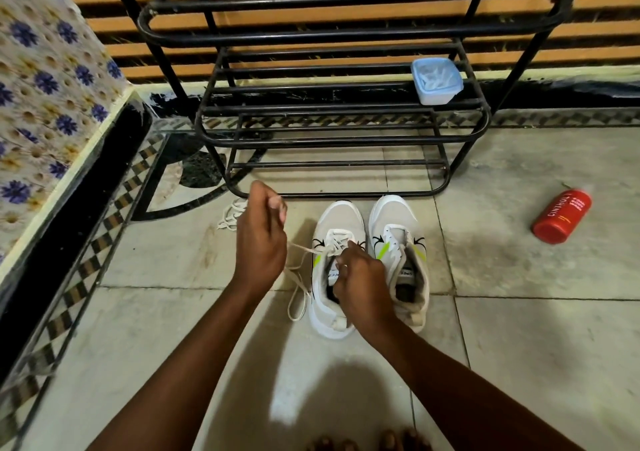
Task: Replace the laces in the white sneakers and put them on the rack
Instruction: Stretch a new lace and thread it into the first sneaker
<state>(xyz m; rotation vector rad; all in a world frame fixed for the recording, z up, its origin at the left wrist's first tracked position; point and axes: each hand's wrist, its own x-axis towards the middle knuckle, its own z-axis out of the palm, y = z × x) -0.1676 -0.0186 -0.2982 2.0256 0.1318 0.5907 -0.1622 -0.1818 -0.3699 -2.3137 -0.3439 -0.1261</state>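
Observation:
Two white sneakers stand side by side on the floor, toes toward the black metal rack (339, 139). The left sneaker (337, 222) carries a cream lace (301, 277) whose loose end trails onto the floor at its left. My left hand (261, 236) is raised left of that shoe, fingers curled round the lace and holding it taut. My right hand (360, 277) pinches the lace at the eyelets over the shoe's opening. The right sneaker (394, 218) has no lace in it. Another cream lace (230, 215) lies bunched on the floor behind my left hand.
A lidded clear plastic box (436, 80) sits on a lower shelf of the rack, at the right. A red bottle (562, 217) lies on the tiles to the right. A tiled ledge (52, 104) runs along the left. My toes (367, 442) show at the bottom edge.

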